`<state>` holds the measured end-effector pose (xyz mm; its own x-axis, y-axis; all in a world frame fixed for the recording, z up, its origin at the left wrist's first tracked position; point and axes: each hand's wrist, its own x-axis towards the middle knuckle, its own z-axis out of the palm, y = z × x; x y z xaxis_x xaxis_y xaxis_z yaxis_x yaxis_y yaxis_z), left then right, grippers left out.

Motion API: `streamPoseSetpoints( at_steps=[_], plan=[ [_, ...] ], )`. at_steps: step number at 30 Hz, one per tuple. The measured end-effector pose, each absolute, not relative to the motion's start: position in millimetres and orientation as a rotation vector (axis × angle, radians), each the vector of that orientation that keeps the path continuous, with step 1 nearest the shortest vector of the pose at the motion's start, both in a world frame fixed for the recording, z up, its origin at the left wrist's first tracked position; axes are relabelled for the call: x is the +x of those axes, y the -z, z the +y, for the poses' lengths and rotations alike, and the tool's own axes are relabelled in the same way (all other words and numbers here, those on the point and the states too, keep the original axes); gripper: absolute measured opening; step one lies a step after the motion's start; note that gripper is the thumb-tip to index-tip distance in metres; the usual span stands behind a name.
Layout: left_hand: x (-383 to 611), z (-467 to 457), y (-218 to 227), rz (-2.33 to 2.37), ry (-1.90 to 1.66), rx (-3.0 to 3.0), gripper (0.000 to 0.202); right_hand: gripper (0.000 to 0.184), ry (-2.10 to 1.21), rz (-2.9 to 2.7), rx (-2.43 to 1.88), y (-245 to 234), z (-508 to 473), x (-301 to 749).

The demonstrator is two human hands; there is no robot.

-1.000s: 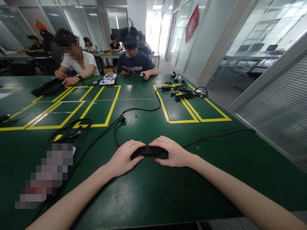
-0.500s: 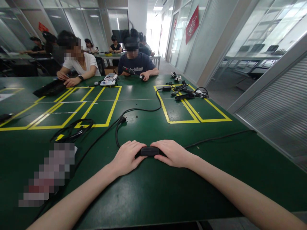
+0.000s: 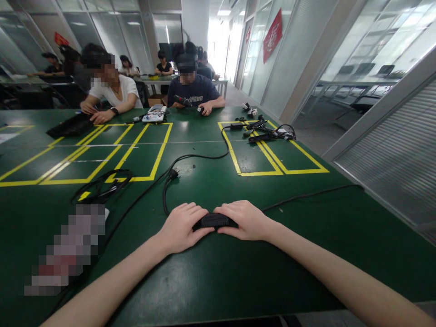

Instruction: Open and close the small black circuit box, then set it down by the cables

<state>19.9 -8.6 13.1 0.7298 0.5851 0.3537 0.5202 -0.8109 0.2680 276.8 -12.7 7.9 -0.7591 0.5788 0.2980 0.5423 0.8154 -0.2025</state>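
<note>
Adapter (image 3: pixel 215 220), or a similar black block, is low over the near part of the green table (image 3: pixel 163 281); whether it touches the surface, I cannot tell. Left hand (image 3: pixel 182 228) holds its left end and right hand (image 3: pixel 248 220) its right end, each grip narrow, with fingers on the far side and thumb on the near side. I judge it stiff, rather light, perhaps slightly slippery if its case is smooth. The two ends are suitable for holding. Black cord (image 3: pixel 164 200) reaches behind left hand, another cable (image 3: pixel 306 194) behind right hand; their pull may turn the block.
</note>
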Motion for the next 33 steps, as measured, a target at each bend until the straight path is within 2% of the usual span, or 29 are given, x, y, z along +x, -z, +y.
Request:
streamPoseSetpoints(
  at_steps=[6, 10, 15, 20, 24, 29, 31, 33],
  plan=[
    [18.1, -9.8, -15.7, 0.862, -0.718, 2.842, 0.037, 0.031, -0.160, -2.662, -0.839, -7.9, -13.1, 279.0],
    [16.8, -10.1, -16.6, 0.803, -0.699, 2.891, 0.035, 0.038, -0.574, -2.516, -0.840, -14.9, -14.3, 279.3],
    [18.9, -10.6, -16.7, 0.756, -0.703, 2.909, 0.035, 0.034, -0.990, -2.327, -0.854, -18.2, -17.2, 279.6],
    [17.6, -9.5, -16.8, 0.761, -0.784, 2.886, 0.033, 0.033, -1.023, -2.258, -0.813, -17.9, -17.0, 283.5],
    [13.2, -8.9, -19.0, 0.829, -0.965, 2.883, 0.029, 0.037, -1.243, -2.050, -0.843, -23.8, -11.0, 292.9],
    [10.2, -10.5, -20.6, 1.068, -1.281, 2.878, 0.055, 0.045, -1.417, -1.616, -0.849, -32.1, 1.0, 309.6],
    [9.1, -10.4, -19.4, 1.023, -1.272, 2.867, 0.057, 0.044, -1.408, -1.444, -0.864, -36.2, 4.7, 315.6],
    [7.9, -9.3, -17.0, 0.906, -1.134, 2.860, 0.047, 0.043, -1.343, -1.292, -0.876, -41.2, 8.0, 321.6]
  ],
)
